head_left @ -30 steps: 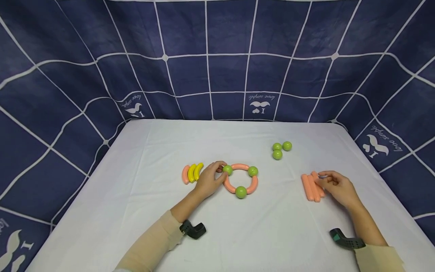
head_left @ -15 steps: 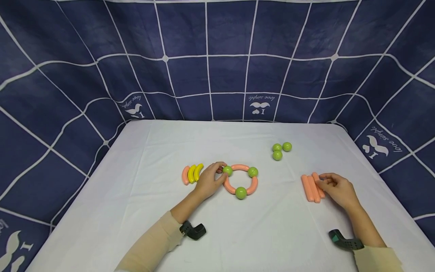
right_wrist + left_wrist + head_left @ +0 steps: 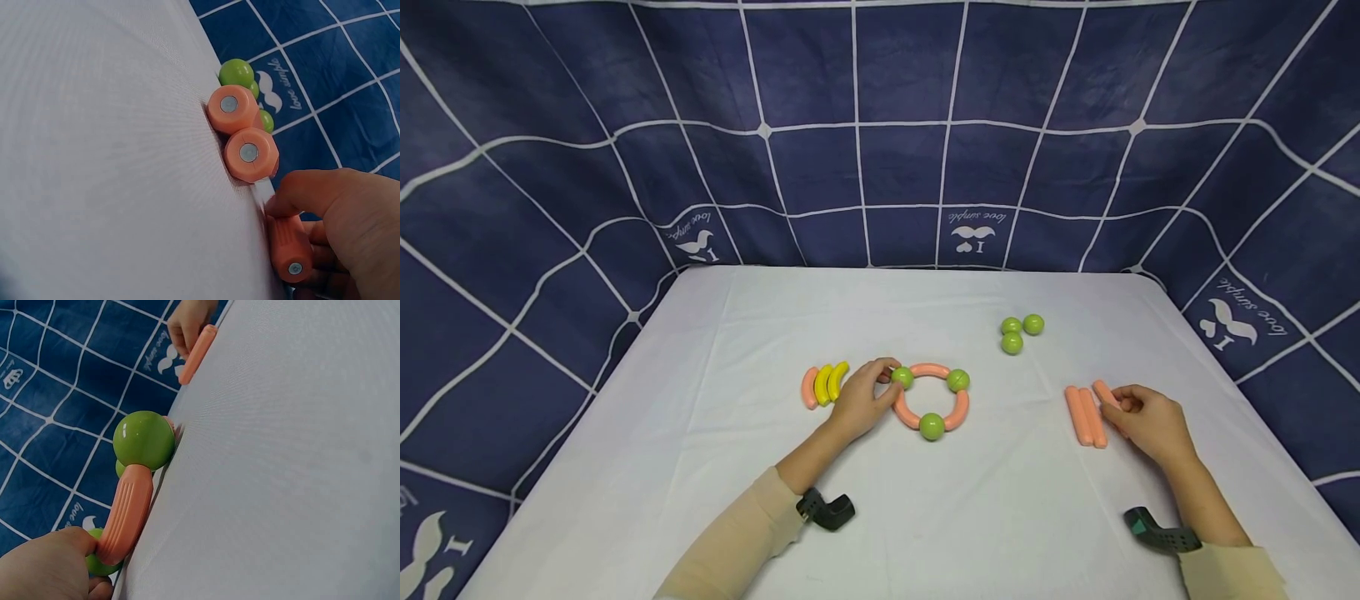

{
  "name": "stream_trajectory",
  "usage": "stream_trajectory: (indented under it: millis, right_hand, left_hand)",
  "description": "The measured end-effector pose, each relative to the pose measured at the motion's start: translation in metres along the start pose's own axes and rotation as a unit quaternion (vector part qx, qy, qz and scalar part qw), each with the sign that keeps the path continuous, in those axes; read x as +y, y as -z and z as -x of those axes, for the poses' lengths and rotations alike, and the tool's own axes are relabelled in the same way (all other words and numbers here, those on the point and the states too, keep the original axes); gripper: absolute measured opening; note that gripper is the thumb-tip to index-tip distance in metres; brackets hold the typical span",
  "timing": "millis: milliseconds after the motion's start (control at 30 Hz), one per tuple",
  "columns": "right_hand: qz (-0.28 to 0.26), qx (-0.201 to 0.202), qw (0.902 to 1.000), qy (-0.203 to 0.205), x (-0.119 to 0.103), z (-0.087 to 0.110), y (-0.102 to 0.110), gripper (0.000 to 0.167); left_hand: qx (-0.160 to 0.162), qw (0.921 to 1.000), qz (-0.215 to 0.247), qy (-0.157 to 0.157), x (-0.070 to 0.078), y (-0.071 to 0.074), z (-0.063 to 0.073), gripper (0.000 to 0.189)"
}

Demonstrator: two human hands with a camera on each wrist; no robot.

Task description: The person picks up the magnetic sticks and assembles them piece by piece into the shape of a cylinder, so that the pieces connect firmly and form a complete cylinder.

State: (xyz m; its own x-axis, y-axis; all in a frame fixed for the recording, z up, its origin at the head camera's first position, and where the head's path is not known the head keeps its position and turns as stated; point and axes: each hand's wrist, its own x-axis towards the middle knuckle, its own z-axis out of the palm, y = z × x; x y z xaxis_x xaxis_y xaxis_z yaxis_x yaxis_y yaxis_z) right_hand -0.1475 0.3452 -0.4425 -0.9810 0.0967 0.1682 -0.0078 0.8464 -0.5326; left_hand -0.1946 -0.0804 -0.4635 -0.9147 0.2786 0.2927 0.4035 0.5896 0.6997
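A ring of orange curved rods joined by green balls lies mid-table. My left hand pinches the green ball at the ring's upper left; in the left wrist view the thumb is beside the end of a curved rod. On the right, my right hand holds a straight orange rod between thumb and fingers. That rod stands slightly apart from two straight orange rods lying side by side. The right wrist view shows a metal disc in the end of the held rod.
Left of the ring lie two yellow curved rods and one orange curved rod. Three loose green balls sit together farther back. A white cloth covers the table, with a blue checked curtain around its back and sides.
My right hand has drawn the third straight orange rod slightly rightward, away from the other two. The left hand and the ring have stayed put.
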Motion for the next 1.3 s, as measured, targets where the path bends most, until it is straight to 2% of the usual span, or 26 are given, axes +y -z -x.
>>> stream_trajectory:
  millis: [167,333,667,867,1000,1167,1300]
  right_hand:
    - [-0.014,0.017,0.9998,0.002,-0.001,0.001,-0.001,0.035]
    - [-0.064,0.026,0.9975,0.011,-0.015,0.004,0.003,0.034]
    - [-0.136,-0.011,0.9904,0.024,-0.048,0.009,0.003,0.036]
    - [-0.206,-0.070,0.9757,0.027,-0.062,0.013,0.002,0.036]
    - [-0.227,-0.094,0.9678,0.052,-0.071,0.013,-0.002,0.032]
    - [-0.213,-0.075,0.9682,0.108,-0.084,0.012,-0.009,0.024]
    - [-0.222,-0.065,0.9620,0.146,-0.097,0.011,-0.015,0.021]
  left_hand:
    - [-0.002,1.0000,-0.001,0.003,0.000,0.000,0.001,0.030]
    - [-0.002,1.0000,-0.001,0.002,-0.001,-0.001,0.001,0.030]
    - [-0.001,1.0000,-0.001,-0.002,-0.001,-0.002,0.000,0.030]
    - [0.000,1.0000,-0.001,-0.006,-0.001,-0.001,0.000,0.030]
    - [-0.002,1.0000,0.000,-0.007,-0.001,0.000,-0.001,0.029]
    - [-0.001,1.0000,-0.002,-0.007,-0.001,0.000,0.000,0.030]
    - [0.000,1.0000,-0.001,-0.005,-0.002,-0.001,0.000,0.031]
